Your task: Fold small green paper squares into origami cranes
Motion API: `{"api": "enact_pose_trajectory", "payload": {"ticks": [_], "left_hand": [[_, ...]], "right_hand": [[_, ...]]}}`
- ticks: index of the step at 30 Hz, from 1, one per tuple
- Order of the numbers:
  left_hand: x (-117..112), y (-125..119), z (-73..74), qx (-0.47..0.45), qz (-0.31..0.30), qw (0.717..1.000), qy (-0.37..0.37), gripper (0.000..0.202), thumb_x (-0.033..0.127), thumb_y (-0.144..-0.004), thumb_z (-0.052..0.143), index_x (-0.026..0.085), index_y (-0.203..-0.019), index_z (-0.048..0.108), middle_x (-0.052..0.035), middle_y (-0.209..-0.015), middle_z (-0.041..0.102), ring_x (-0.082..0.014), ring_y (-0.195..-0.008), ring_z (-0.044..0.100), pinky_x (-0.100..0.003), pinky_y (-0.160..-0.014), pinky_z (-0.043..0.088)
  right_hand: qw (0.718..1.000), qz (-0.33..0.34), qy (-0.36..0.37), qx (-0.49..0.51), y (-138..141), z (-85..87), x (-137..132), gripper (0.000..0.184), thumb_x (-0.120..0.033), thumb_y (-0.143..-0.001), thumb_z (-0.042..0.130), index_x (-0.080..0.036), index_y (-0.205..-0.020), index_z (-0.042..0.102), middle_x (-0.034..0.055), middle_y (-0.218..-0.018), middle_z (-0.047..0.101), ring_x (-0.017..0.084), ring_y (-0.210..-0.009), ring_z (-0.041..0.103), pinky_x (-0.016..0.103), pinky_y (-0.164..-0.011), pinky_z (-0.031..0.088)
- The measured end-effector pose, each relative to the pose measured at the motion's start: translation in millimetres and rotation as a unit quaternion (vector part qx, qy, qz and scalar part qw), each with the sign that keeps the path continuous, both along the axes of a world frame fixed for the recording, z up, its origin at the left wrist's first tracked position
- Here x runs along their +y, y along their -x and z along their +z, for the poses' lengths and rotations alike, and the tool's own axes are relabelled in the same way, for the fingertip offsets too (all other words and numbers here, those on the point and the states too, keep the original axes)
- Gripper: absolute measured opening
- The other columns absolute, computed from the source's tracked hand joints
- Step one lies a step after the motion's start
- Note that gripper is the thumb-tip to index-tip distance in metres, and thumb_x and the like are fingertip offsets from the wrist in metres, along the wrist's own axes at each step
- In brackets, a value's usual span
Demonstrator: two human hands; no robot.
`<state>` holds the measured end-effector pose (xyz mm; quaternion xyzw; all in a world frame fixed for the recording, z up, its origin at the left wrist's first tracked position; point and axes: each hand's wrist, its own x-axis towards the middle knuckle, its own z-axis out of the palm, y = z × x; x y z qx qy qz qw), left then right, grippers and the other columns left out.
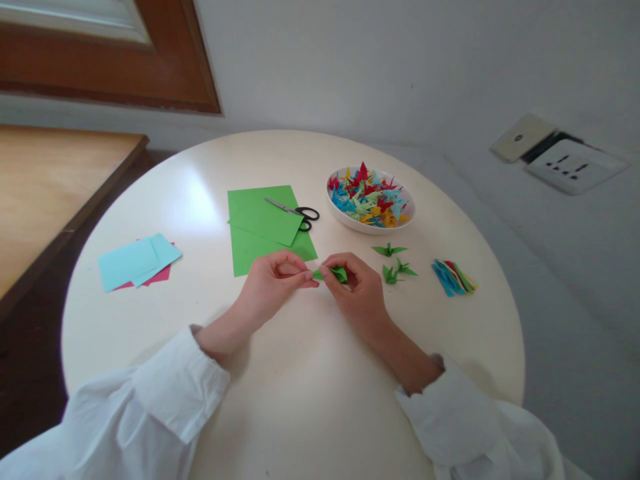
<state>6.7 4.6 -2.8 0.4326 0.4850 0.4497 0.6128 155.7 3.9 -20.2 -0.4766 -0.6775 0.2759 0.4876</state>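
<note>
One piece of folded green paper [341, 274], small and pointed, held above the near-middle of a round white table [290, 400]. Left hand [273, 277]: thumb and fingertips pinched together on the left end of the piece. Right hand [359, 287]: thumb and forefinger closed on its body, the green showing between the fingers. Both wrists in white cuffed sleeves [175, 380]. Just beyond the left hand, one large green sheet [245, 252], with a smaller green sheet [265, 217] lying over it; across these, one pair of scissors, black-handled [283, 205], blades toward the left. Right of the scissors, one white bowl [345, 215] heaped with paper cranes [370, 197] in red, blue, yellow, orange and pale green. Near the right hand, three green paper cranes [389, 250], loose on the table. Farther right, one bunch of coloured paper strips [453, 279]. At far left, light blue sheets [127, 263], overlapping, with red paper [159, 275] partly covered beneath.
</note>
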Motion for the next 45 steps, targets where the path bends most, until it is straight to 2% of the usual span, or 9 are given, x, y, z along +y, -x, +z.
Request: {"api": "enact_pose_trajectory", "payload": {"ticks": [6,19,25,30,36,45], "left_hand": [[-0.8,1.0,-0.3,-0.025,-0.008,1.000,0.011,0.033,0.034,-0.059,0.077,0.015,-0.076,0.055,-0.0015,-0.060,0.070,-0.0194,-0.069,0.069,-0.026,-0.065,0.051],[-1.9,-0.9,6.1,0.008,0.002,1.000,-0.017,0.027,0.028,-0.059,0.075,0.016,-0.070,0.054,0.0016,-0.054,0.066,-0.0185,-0.066,0.068,-0.027,-0.065,0.051],[-2.0,-0.5,4.1,-0.017,-0.009,1.000,0.003,0.031,0.035,-0.060,0.075,0.016,-0.072,0.055,-0.0005,-0.059,0.068,-0.0198,-0.069,0.069,-0.029,-0.068,0.053],[-1.1,-1.4,0.3,-0.044,-0.020,0.999,0.017,0.037,0.036,-0.055,0.078,0.015,-0.075,0.055,-0.0004,-0.062,0.070,-0.0158,-0.063,0.068,-0.027,-0.066,0.053],[-1.5,-1.7,1.9,-0.032,-0.016,0.999,0.011,0.036,0.037,-0.053,0.079,0.015,-0.070,0.055,0.0023,-0.054,0.066,-0.0129,-0.054,0.064,-0.025,-0.063,0.052],[-1.3,-1.1,3.2,0.000,-0.010,1.000,-0.014,0.036,0.039,-0.054,0.078,0.016,-0.070,0.056,-0.0001,-0.058,0.067,-0.0157,-0.060,0.066,-0.026,-0.063,0.051]], "right_hand": [[1.000,-0.001,-0.010,0.000,-0.3,1.2,-0.9,0.006,-0.020,-0.078,0.056,-0.020,-0.073,0.056,0.0012,-0.073,0.059,0.014,-0.068,0.056,0.026,-0.061,0.044],[0.999,-0.004,-0.031,-0.009,-0.9,-1.4,-0.3,0.004,-0.020,-0.078,0.056,-0.020,-0.074,0.057,0.0021,-0.077,0.061,0.014,-0.072,0.058,0.028,-0.065,0.047],[0.999,-0.011,-0.035,-0.029,-1.0,0.2,-1.2,0.004,-0.020,-0.078,0.056,-0.021,-0.074,0.057,0.0019,-0.077,0.062,0.014,-0.070,0.058,0.028,-0.064,0.048],[0.999,0.010,-0.038,-0.021,-0.4,-1.9,-0.6,0.004,-0.020,-0.078,0.056,-0.021,-0.075,0.056,0.0030,-0.079,0.062,0.015,-0.075,0.060,0.029,-0.067,0.049],[0.998,0.010,-0.052,-0.031,-0.1,-2.0,-0.5,0.003,-0.019,-0.079,0.056,-0.020,-0.076,0.057,0.0034,-0.079,0.062,0.015,-0.075,0.060,0.029,-0.067,0.049],[0.996,0.000,-0.069,-0.056,-0.4,1.1,-1.7,0.003,-0.020,-0.079,0.056,-0.020,-0.076,0.057,0.0040,-0.080,0.063,0.016,-0.075,0.060,0.029,-0.065,0.049]]}}
